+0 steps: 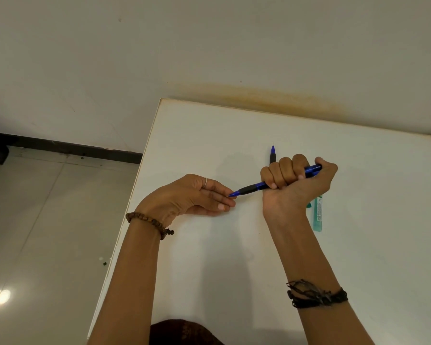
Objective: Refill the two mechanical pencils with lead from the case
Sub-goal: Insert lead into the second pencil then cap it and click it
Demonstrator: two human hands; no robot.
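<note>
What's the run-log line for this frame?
right hand: grips blue pencil | left hand: open, at its tip | second pencil: on table | lead case: beside right wrist

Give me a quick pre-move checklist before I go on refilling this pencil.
1. Held pencil gripped firmly in right hand: ok.
2. Left hand fingers at its tip, ready to steady: ok.
3. Lead case within reach beside the right wrist on the table: ok.
4. Case open: cannot tell.
5. Second pencil lying safely behind the right hand: ok.
6. Lead showing at the held tip: cannot tell.
</note>
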